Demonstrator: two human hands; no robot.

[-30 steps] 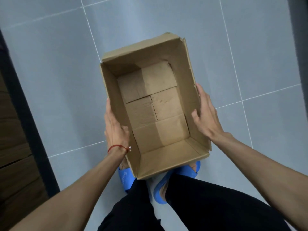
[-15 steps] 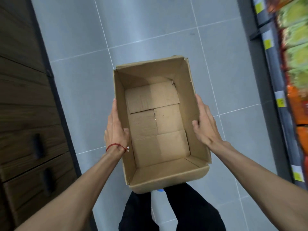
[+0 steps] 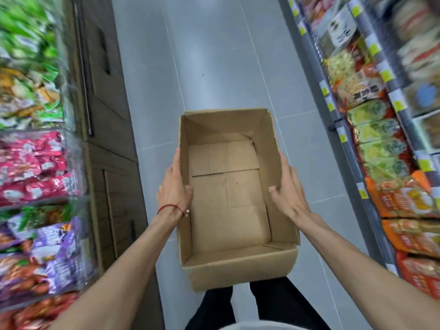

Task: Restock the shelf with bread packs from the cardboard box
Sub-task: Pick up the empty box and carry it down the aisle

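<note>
Zero bread packs between our hands: left hand [image 3: 175, 186] and right hand [image 3: 287, 191] flat-clamp the empty cardboard box [image 3: 234, 265]; keep it level, thumbs hooked inside.

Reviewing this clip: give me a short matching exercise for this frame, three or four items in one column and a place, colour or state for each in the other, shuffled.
Items:
1. cardboard box
2. left hand
3. right hand
4. wrist cord

Descriptions:
A. red
B. empty, open at the top
C. on the box's right wall
D. on the box's left wall

Pairs: 1-B, 2-D, 3-C, 4-A
</note>
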